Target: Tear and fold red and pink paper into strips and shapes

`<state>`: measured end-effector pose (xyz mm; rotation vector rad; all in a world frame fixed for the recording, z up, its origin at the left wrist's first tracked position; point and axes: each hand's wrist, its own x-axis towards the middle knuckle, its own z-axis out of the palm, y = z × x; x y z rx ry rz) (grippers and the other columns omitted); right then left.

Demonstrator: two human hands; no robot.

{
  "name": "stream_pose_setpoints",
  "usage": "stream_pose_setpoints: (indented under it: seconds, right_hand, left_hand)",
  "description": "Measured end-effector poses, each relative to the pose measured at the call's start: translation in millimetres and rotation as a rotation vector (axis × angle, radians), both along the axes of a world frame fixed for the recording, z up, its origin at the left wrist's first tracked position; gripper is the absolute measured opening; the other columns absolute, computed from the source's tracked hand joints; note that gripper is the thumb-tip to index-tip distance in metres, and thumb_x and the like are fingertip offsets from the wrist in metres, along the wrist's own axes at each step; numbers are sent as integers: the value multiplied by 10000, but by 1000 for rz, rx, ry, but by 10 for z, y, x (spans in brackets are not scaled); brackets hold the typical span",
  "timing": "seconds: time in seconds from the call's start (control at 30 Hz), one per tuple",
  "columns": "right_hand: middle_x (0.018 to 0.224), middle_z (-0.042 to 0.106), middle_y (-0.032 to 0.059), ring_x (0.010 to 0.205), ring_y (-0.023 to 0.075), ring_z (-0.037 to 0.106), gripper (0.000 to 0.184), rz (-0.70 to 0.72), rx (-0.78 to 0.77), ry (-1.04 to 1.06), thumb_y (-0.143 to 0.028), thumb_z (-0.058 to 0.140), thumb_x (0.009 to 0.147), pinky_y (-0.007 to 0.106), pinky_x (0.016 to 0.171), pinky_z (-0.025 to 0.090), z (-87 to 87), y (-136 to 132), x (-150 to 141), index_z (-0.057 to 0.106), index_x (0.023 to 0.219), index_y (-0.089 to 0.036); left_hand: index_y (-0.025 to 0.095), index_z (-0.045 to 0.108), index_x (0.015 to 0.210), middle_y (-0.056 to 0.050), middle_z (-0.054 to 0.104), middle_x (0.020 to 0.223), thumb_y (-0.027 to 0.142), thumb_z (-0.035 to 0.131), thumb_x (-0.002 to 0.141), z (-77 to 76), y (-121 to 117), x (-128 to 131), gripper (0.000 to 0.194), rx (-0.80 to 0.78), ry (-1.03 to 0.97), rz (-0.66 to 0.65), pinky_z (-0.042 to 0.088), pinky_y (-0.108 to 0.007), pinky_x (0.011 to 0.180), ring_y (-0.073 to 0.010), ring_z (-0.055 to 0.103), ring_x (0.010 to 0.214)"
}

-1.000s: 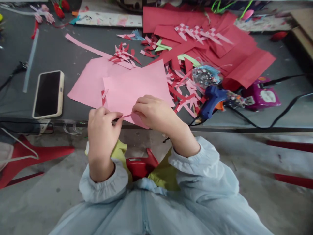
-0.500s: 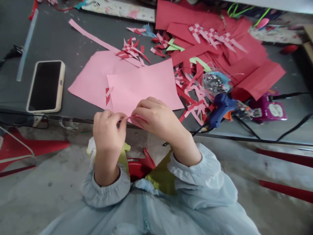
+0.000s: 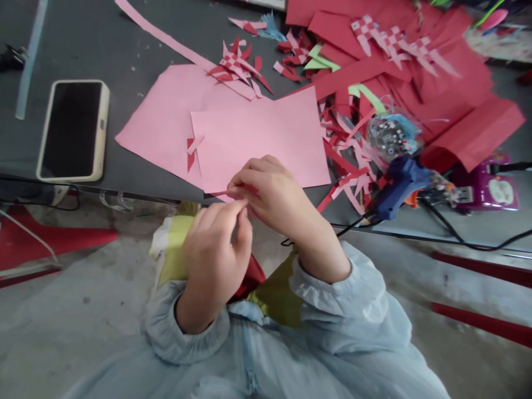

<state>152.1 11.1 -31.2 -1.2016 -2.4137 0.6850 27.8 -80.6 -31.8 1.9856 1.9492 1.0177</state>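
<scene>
My right hand (image 3: 274, 194) pinches a thin paper strip (image 3: 218, 194), whose narrow end points left over the table's front edge. Just below it, my left hand (image 3: 218, 238) is closed, thumb and forefinger near the right fingers; what they hold, if anything, is hidden. Under the right hand lies a pink paper sheet (image 3: 261, 133), overlapping a larger pink sheet (image 3: 153, 122). A small folded red and pink paper piece (image 3: 192, 151) rests on the sheets' left part. Behind them sits a woven red and pink paper piece (image 3: 235, 61) with pointed ends.
A phone (image 3: 72, 130) lies at the left, beside a translucent stick (image 3: 31, 61). At the right are red paper sheets (image 3: 457, 133), paper scraps (image 3: 353, 149), a bag of beads (image 3: 393, 136), a blue glue gun (image 3: 401, 185) and a purple box (image 3: 486, 185) with black cables.
My left hand has moved right and down, off the strip's left end, to beneath my right hand. My right hand still pinches the strip. The view has shifted slightly.
</scene>
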Motion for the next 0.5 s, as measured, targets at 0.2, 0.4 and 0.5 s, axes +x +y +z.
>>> stream_pose_setpoints:
  seconds: [0.2,0.4,0.5]
  right_hand:
    - [907,700,122,868,261,544,208,-50,12,-127,-168,518,924,390,803,402,71,-16,-75,712,849,-165]
    - [835,681,111,817,250,548,218,-35,16,-159,-163,505,906,384,785,402,101,24,-85,704,818,-162]
    - [799,670,99,801,241,554,216,-8,0,-171,-161,514,902,378,783,405,118,61,-78,687,773,-172]
  left_hand:
    - [193,665,1133,-89,766,1113,147,537,963,-89,-111,-54,217,75,-19,40,577,-325,922,-186,723,1048]
    - [158,594,1321,-139,704,1316,134,548,955,-56,-115,-116,370,28,22,5,550,-363,998,-225,676,1215]
    - [188,574,1366,-118,678,1367,150,538,962,-35,-127,-131,407,-48,33,-21,560,-392,980,-251,668,1237]
